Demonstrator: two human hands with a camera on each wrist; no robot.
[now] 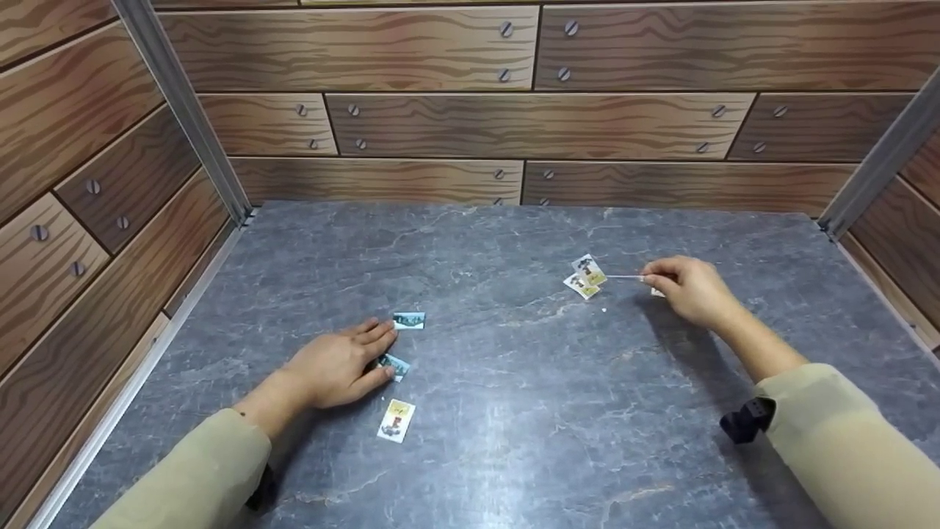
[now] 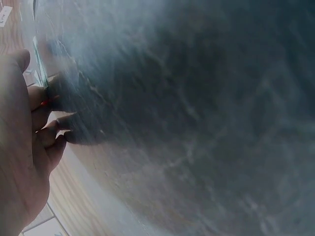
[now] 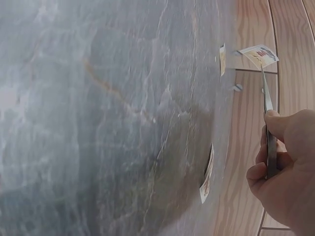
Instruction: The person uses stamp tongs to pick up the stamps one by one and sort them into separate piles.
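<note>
My right hand [image 1: 690, 290] pinches a pair of metal tweezers [image 3: 267, 101]. At their tips, raised off the table, is a small yellow-and-white stamp [image 3: 263, 56] with a dark and red picture. A similar stamp [image 1: 579, 287] lies behind it on the table, partly covered from the head view. Another stamp [image 3: 207, 179] lies beneath my right hand, mostly hidden in the head view. My left hand [image 1: 334, 367] rests low on the table with extended fingers. Its fingertips reach a blue stamp [image 1: 410, 321], and a second blue stamp [image 1: 396, 366] lies by the thumb and forefinger, partly covered.
One more yellow-and-white stamp [image 1: 396, 421] lies nearer to me, below my left hand. The grey marbled table [image 1: 499, 382] is bounded by wood-patterned walls [image 1: 440, 121] at the back and both sides. Metal posts [image 1: 187, 110] stand at the back corners.
</note>
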